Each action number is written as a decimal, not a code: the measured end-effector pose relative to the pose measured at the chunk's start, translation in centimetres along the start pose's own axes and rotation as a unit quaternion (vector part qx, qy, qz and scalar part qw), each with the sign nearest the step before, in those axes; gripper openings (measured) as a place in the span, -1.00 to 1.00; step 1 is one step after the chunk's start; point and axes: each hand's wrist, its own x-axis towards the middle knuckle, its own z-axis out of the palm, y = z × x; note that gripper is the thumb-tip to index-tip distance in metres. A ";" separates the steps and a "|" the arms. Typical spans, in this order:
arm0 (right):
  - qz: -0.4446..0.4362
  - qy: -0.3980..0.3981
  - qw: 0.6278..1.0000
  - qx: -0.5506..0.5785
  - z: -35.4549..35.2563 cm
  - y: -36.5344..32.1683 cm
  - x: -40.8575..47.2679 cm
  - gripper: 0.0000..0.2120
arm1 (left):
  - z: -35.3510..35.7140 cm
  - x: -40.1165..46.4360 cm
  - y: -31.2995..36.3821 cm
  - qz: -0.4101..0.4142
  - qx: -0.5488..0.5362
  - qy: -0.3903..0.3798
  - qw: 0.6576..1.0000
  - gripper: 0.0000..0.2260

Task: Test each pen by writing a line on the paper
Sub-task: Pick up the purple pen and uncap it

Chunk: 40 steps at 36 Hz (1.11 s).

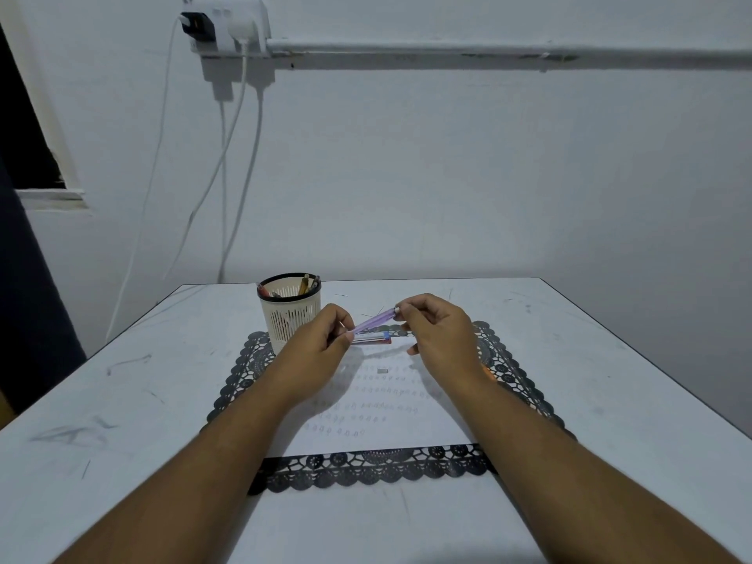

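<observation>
Hands: left hand (325,339) and right hand (435,331) each pinch purple pen (374,320) ends | paper (386,405) at 6 o'clock | advice: uncap straight, steady barrel.

Single head-worn wide-angle view, no second view to share scene. Looks forward and slightly down from near edge of table (122,400), along both forearms toward far wall (447,177). Both hands (321,339) sit mid-frame, close to lens; forearms enter from bottom corners. Table fills lower half, far edge just above centre; wall fills upper half. Lens bends straight lines toward frame edges
</observation>
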 end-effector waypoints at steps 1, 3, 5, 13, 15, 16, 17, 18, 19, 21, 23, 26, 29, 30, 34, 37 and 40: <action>-0.003 -0.002 1.000 -0.005 0.0 0.0 0.0 -0.84 | 0.0 0.0 -0.1 0.000 -0.002 0.000 1.000 -0.92; -0.011 -0.005 1.000 -0.013 0.0 0.2 -0.1 -0.83 | 0.1 0.0 -0.2 0.000 -0.002 -0.001 1.000 -0.92; -0.019 -0.007 1.000 -0.020 0.0 0.3 -0.1 -0.83 | 0.1 0.0 -0.1 0.000 -0.002 -0.001 1.000 -0.92; -0.030 -0.043 0.996 -0.075 0.0 0.9 0.2 -0.83 | 0.0 0.2 -0.2 -0.004 -0.018 0.000 1.000 -0.91; -0.030 -0.049 0.994 -0.088 -0.1 1.1 0.4 -0.84 | 0.1 0.3 -0.4 -0.006 -0.033 0.004 0.999 -0.92; -0.026 -0.051 0.994 -0.090 -0.1 1.3 0.5 -0.85 | 0.1 0.3 -0.5 -0.009 -0.045 0.007 0.999 -0.91; -0.019 -0.054 0.994 -0.092 -0.2 1.3 0.6 -0.85 | 0.1 0.4 -0.6 -0.011 -0.060 0.008 0.998 -0.91; -0.012 -0.060 0.993 -0.099 -0.3 1.5 0.8 -0.86 | 0.1 0.5 -0.7 -0.013 -0.075 0.009 0.997 -0.90; -0.004 -0.068 0.991 -0.112 -0.3 1.7 0.9 -0.87 | 0.1 0.5 -0.8 -0.015 -0.088 0.008 0.996 -0.90; 0.011 -0.091 0.985 -0.146 -0.5 2.0 0.9 -0.90 | 0.1 0.6 -0.9 -0.020 -0.109 0.010 0.994 -0.91; 0.031 -0.123 0.976 -0.175 -0.5 2.4 0.7 -0.90 | 0.1 0.6 -1.2 -0.025 -0.117 0.012 0.993 -0.92; 0.045 -0.161 0.962 -0.215 -0.4 2.7 0.3 -0.88 | 0.2 0.6 -1.4 -0.028 -0.122 0.012 0.992 -0.91; 0.055 -0.193 0.951 -0.235 -0.3 3.1 0.4 -0.90 | 0.1 0.7 -1.4 -0.026 -0.128 0.013 0.991 -0.91; 0.062 -0.204 0.947 -0.239 -0.3 3.1 0.3 -0.92 | 0.1 0.7 -1.3 -0.026 -0.129 0.013 0.991 -0.92; 0.048 -0.222 0.934 -0.277 -0.3 3.5 0.3 -0.93 | 0.2 0.7 -1.4 -0.026 -0.131 0.010 0.991 -0.93; 0.029 -0.226 0.925 -0.304 -0.1 3.6 0.3 -0.92 | 0.2 0.7 -1.7 -0.026 -0.132 0.007 0.991 -0.92; 0.014 -0.230 0.915 -0.331 0.0 3.6 0.3 -0.93 | 0.2 0.8 -1.9 -0.024 -0.128 0.007 0.991 -0.88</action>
